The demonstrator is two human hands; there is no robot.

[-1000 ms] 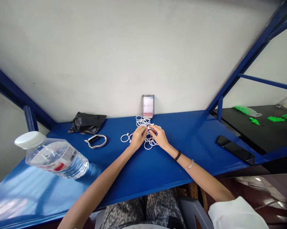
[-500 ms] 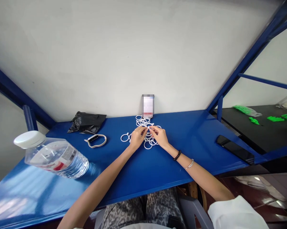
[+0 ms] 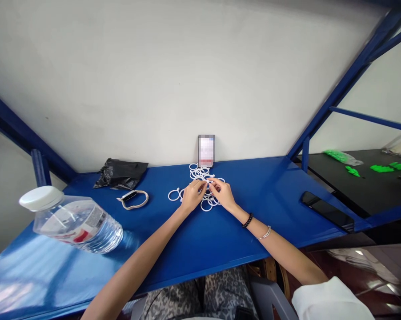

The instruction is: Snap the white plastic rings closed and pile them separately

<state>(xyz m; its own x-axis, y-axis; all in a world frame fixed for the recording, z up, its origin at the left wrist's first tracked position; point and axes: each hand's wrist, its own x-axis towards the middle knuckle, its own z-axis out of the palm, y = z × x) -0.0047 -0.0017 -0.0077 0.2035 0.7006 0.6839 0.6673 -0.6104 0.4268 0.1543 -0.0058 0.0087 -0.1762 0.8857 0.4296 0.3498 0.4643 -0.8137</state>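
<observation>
Several white plastic curtain rings (image 3: 206, 205) with small knobs lie in a loose pile at the middle of the blue table. Over the pile, my left hand (image 3: 193, 194) and my right hand (image 3: 221, 192) meet with fingertips almost touching. Both are closed in a pinch on one white curtain ring (image 3: 208, 181), at its small knobbed part. My fingers hide much of that ring. One separate ring (image 3: 174, 195) lies just left of my left hand.
A phone (image 3: 206, 151) leans on the wall behind the rings. To the left are a black plastic bag (image 3: 120, 173), a watch (image 3: 134, 200) and a water bottle (image 3: 77, 222). Another phone (image 3: 327, 211) lies right on the blue table (image 3: 194, 240). Green pieces (image 3: 382, 169) lie beyond the frame.
Both hands stay over the pile, pinching the ring, with a small shift of the fingers. The whole view has tilted slightly; the objects on the table have not moved.
</observation>
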